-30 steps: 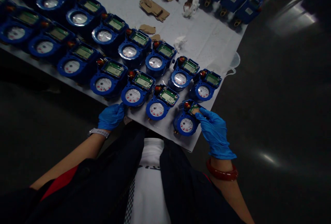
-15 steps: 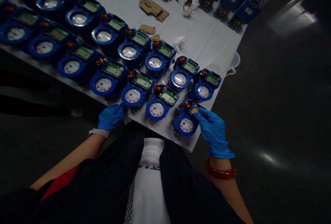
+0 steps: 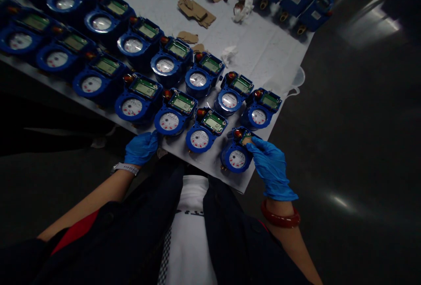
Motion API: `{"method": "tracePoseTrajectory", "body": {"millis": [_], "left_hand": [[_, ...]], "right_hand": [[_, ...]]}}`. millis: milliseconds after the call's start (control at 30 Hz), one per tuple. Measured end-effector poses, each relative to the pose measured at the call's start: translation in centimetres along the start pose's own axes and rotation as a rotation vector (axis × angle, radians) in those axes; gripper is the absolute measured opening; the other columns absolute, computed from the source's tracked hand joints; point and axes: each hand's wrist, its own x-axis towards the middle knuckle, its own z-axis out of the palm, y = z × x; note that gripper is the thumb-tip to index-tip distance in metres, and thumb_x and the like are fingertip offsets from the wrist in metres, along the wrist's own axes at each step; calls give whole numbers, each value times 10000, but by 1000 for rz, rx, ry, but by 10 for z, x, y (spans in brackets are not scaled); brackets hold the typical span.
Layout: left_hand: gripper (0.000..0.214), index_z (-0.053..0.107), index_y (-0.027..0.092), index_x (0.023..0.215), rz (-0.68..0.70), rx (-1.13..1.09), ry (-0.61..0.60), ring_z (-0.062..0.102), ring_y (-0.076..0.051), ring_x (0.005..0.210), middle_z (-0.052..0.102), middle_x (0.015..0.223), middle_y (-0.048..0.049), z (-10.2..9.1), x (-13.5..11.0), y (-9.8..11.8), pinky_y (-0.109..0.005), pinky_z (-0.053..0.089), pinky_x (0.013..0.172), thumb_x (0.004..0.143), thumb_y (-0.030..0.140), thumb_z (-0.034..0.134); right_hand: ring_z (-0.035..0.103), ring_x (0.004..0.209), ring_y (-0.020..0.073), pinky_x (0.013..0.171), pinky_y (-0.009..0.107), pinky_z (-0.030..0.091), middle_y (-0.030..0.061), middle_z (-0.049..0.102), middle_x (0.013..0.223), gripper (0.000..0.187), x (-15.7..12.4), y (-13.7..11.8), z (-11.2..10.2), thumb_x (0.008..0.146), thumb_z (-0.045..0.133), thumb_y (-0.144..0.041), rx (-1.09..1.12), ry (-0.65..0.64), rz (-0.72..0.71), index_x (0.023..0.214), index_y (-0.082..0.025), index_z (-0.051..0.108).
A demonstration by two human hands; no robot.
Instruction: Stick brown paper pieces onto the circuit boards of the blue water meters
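Note:
My right hand (image 3: 269, 166), in a blue glove, is closed at the upper right of the nearest water meter (image 3: 237, 158). Its fingertips pinch a small tan piece (image 3: 246, 140) that looks like cardboard, against the meter's green circuit board. The hand covers much of that board. My left hand (image 3: 141, 148), also gloved in blue, is curled closed at the table's front edge, by the lower left of another water meter (image 3: 169, 122). What its fingers hold, if anything, is hidden. A neighbouring meter (image 3: 199, 139) between the hands has its small display lit.
Two rows of blue meters (image 3: 131, 106) run leftward along the white table (image 3: 263, 52). Torn cardboard (image 3: 196, 12) and crumpled tissue (image 3: 229, 54) lie behind them. More meters (image 3: 315, 11) stand at the far corner. A clear plastic cup (image 3: 298, 78) sits beside the right edge.
Both my hands stay almost still at the same meters. At the left, another person's dark-clothed legs have shifted slightly beside the table.

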Motion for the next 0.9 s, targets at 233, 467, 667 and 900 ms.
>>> {"method": "tracePoseTrajectory", "body": {"millis": [233,467,667,900], "left_hand": [[606,642,175,744,1,-28,38,557,-210,710,715,865,-146,5,0,-1,-331,296,641,986,548,230],[587,659,181,760,12,-44,30,574,-218,721,712,863,-146,5,0,-2,-332,319,647,983,536,248],[617,668,171,757,-10,-69,24,602,-241,733,712,861,-163,5,0,0,-343,344,651,991,549,240],[605,635,198,733,2,-90,14,592,-250,752,701,855,-157,6,0,-3,-351,356,672,988,570,232]], "right_hand": [[684,1008,271,981,495,591,111,714,1081,644,-6,-7,-11,593,907,-573,111,19,-31,1065,-156,773],[665,856,210,795,389,610,96,716,982,583,-5,-21,-13,574,914,-522,166,77,-26,1003,-151,778],[484,586,99,547,268,437,41,627,723,633,-4,-23,-12,547,892,-554,215,161,70,993,-120,772],[441,585,97,540,259,388,6,542,654,608,-7,-23,-11,579,873,-585,212,228,58,941,-116,736]]}}
